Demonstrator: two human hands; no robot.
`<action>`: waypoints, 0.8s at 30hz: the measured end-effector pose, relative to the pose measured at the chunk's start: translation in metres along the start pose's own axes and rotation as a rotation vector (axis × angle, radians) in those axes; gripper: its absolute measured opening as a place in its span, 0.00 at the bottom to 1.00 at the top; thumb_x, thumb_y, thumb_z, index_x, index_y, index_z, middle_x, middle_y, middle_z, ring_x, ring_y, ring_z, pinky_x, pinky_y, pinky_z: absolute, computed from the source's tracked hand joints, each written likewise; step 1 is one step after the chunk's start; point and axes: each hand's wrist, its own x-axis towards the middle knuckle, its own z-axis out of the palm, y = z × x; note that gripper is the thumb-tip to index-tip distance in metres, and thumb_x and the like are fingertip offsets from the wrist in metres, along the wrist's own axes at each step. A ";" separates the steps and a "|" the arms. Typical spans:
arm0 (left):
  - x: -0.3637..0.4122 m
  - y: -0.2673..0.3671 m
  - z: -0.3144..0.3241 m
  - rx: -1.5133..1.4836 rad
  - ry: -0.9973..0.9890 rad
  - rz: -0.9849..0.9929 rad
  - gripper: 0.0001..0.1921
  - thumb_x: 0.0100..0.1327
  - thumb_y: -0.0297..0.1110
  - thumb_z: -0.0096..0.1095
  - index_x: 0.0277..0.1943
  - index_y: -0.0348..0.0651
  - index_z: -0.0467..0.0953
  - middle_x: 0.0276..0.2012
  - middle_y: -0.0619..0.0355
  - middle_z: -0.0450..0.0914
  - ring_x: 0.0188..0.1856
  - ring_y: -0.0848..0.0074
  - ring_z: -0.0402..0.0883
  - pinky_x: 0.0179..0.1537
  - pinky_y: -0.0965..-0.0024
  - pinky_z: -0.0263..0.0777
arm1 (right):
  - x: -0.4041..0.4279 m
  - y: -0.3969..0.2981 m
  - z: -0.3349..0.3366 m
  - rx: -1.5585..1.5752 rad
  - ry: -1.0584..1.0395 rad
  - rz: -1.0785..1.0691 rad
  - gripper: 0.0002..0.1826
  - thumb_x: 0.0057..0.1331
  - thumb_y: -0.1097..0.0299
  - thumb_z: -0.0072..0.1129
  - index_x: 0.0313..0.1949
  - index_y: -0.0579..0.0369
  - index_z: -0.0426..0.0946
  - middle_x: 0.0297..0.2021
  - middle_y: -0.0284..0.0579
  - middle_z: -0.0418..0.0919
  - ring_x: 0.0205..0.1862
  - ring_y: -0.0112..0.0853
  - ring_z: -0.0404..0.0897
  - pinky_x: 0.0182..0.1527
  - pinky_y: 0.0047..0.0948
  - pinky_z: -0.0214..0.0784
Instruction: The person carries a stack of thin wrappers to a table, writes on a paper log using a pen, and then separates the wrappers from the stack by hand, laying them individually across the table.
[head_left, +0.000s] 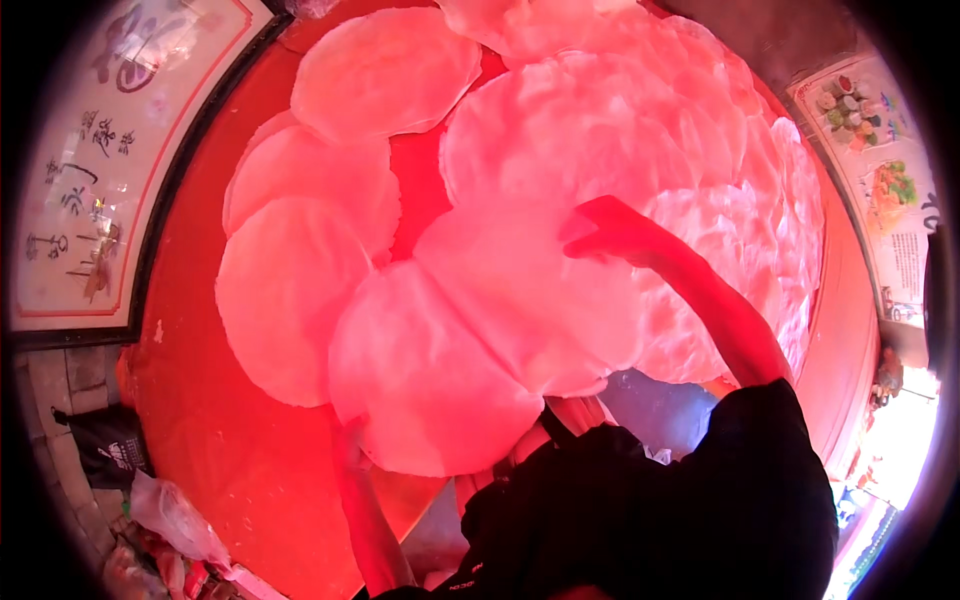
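Large thin round sheets, perhaps dough wrappers, overlap across a red-lit table (247, 480). My left hand (354, 444) is at the lower left edge of the nearest round sheet (435, 375); its fingers are partly hidden there, so its grip is unclear. Over the sheet beside it (525, 270), my right hand (600, 231) reaches in from the right, thumb and fingers apart, near or on its upper right part. A broad heap of crinkled sheets (600, 127) spreads behind and to the right. More round sheets (289, 292) lie at the left, one (386, 71) farther back.
A framed panel with writing (97, 187) stands at the left, and a printed food poster (874, 172) at the right. A black bag (112, 450) and plastic bags (176, 517) are beyond the table's lower left edge. The near table edge runs beside my body.
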 end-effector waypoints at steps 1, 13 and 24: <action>-0.002 0.000 -0.003 -0.006 0.010 0.009 0.27 0.65 0.30 0.57 0.65 0.34 0.62 0.57 0.51 0.73 0.58 0.63 0.75 0.57 0.60 0.71 | -0.020 -0.006 -0.004 0.061 0.121 -0.088 0.24 0.54 0.65 0.72 0.49 0.57 0.76 0.41 0.42 0.79 0.42 0.28 0.78 0.40 0.28 0.72; 0.011 0.002 0.005 -0.043 0.015 0.001 0.26 0.66 0.32 0.55 0.66 0.35 0.62 0.58 0.51 0.73 0.59 0.63 0.74 0.58 0.59 0.71 | -0.026 -0.189 -0.184 -0.090 0.566 -0.742 0.10 0.60 0.65 0.64 0.39 0.56 0.82 0.28 0.34 0.80 0.30 0.21 0.78 0.34 0.23 0.73; 0.008 0.003 0.007 -0.050 0.083 0.009 0.26 0.68 0.33 0.54 0.67 0.35 0.61 0.59 0.52 0.72 0.60 0.63 0.73 0.58 0.59 0.71 | 0.156 -0.182 -0.300 0.317 0.535 -0.744 0.06 0.64 0.69 0.58 0.36 0.57 0.80 0.29 0.37 0.80 0.30 0.28 0.80 0.32 0.28 0.75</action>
